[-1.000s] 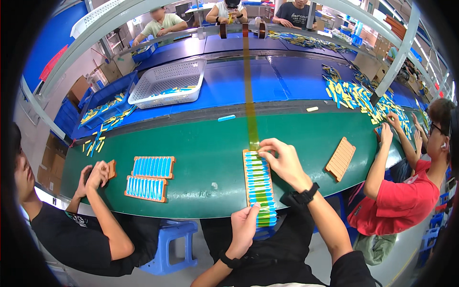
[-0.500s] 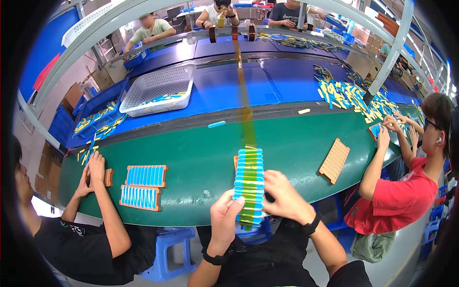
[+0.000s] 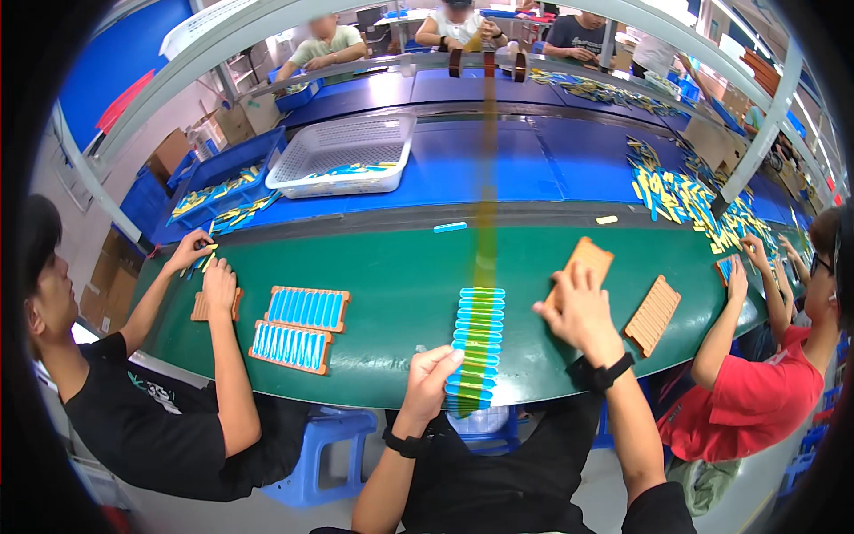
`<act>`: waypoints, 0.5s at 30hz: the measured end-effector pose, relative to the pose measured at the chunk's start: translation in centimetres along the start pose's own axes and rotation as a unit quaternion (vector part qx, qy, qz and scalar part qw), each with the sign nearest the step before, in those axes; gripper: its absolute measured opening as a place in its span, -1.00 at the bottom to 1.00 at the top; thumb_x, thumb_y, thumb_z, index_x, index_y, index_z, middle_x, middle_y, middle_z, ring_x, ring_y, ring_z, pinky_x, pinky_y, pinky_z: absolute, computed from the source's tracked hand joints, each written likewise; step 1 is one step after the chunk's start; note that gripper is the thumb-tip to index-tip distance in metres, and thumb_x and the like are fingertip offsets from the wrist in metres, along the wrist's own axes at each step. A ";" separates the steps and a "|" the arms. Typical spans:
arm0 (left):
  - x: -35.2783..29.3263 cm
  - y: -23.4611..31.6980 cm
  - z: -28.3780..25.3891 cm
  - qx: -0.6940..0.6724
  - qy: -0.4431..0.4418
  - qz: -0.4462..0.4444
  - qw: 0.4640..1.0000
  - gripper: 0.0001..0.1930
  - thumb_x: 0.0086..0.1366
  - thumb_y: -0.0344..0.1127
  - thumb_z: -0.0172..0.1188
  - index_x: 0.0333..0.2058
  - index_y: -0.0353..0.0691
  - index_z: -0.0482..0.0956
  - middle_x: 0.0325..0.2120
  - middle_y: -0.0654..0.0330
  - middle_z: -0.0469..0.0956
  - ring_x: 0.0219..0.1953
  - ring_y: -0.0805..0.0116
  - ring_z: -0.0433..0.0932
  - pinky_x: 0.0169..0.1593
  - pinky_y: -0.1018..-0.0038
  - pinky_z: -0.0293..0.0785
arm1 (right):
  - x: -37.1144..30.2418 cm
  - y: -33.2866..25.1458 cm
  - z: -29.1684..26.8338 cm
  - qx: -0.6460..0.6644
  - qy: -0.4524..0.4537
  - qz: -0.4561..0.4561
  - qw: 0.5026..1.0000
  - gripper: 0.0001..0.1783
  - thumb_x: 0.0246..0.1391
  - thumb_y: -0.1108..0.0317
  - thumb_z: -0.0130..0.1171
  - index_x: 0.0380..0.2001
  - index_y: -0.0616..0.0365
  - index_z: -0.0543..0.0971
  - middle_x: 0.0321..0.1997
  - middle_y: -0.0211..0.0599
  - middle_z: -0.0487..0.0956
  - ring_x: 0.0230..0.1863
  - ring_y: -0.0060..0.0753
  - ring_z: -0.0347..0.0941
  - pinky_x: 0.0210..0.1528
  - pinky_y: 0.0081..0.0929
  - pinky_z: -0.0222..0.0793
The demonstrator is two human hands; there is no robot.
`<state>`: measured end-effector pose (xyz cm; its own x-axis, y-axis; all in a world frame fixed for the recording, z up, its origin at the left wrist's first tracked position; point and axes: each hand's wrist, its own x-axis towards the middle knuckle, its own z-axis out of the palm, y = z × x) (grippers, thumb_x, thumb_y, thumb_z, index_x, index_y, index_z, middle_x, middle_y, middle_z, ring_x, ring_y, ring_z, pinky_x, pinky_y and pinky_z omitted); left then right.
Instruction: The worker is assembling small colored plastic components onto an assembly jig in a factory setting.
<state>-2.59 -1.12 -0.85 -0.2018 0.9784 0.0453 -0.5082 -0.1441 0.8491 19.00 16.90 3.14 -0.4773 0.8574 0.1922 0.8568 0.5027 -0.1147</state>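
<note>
In my left hand (image 3: pixel 431 381), thumb on top, is the left edge of a strip of blue sticks (image 3: pixel 464 365). The sticks lie side by side, joined along the middle by amber see-through tape (image 3: pixel 486 191) that runs up to a roll (image 3: pixel 489 62) on the overhead bar. To the right, my right hand (image 3: pixel 583 307) grips an orange-tan slotted tray (image 3: pixel 590 260), fingers over its face and thumb at its left side. The tray's lower part is hidden by my hand. A second slotted tray (image 3: pixel 653 315) lies further right on the green table.
Two trays filled with blue sticks (image 3: pixel 307 308) lie left on the green table (image 3: pixel 391 294). Beyond stand a white basket (image 3: pixel 342 156) and a blue bin (image 3: pixel 222 182). Loose sticks (image 3: pixel 672 198) pile at the far right. Co-workers sit on both sides, hands on trays and sticks.
My right hand has left the strip and moved right with the slotted tray, which was under the strip before. My left hand keeps hold of the strip. The view has shifted.
</note>
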 end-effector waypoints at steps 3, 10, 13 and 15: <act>0.1 0.4 0.5 0.010 -0.010 0.012 1.000 -0.70 0.46 -0.34 0.09 -0.01 -0.48 0.57 -0.18 0.13 0.67 -0.22 0.55 0.60 -0.15 0.56 0.51 | 1.9 0.1 1.8 -0.142 0.136 0.015 0.980 -0.39 0.09 0.00 0.33 0.07 0.21 0.52 0.24 0.16 0.34 0.26 0.31 0.24 0.08 0.20 0.31; -1.0 0.3 -3.5 -0.104 -0.154 0.001 0.983 -0.23 0.28 0.10 0.17 0.17 -0.59 0.41 0.01 -0.06 0.60 0.01 0.24 0.64 0.11 0.36 0.55 | 5.0 -13.5 4.2 0.266 -0.048 -0.432 0.860 -0.06 0.03 0.00 0.43 0.38 0.14 0.27 0.42 0.04 0.32 0.48 0.04 0.19 0.51 0.06 0.01; -0.8 0.7 -2.9 -0.179 -0.195 -0.043 0.963 0.03 0.15 0.28 0.22 0.27 -0.61 0.26 0.18 -0.21 0.45 0.21 -0.01 0.51 0.29 0.12 0.42 | 7.8 -19.3 6.3 0.332 -0.082 -0.462 0.818 0.13 -0.07 -0.09 0.48 0.39 0.35 0.18 0.39 0.18 0.31 0.44 0.14 0.20 0.48 0.07 0.00; -1.4 1.9 -1.9 -0.224 -0.210 -0.023 0.951 0.20 0.09 0.38 0.23 0.32 -0.67 0.07 0.30 -0.36 0.25 0.30 -0.21 0.37 0.34 -0.09 0.32 | 8.9 -22.2 6.5 0.371 -0.080 -0.478 0.792 0.14 -0.07 -0.05 0.48 0.39 0.39 0.14 0.36 0.23 0.32 0.41 0.23 0.20 0.46 -0.05 0.07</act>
<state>-4.93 -3.02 -0.29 0.1334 0.9448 0.2993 -0.8332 -0.0566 0.5500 -5.55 14.05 1.09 -0.9087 0.0201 0.4170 -0.2320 0.8061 -0.5444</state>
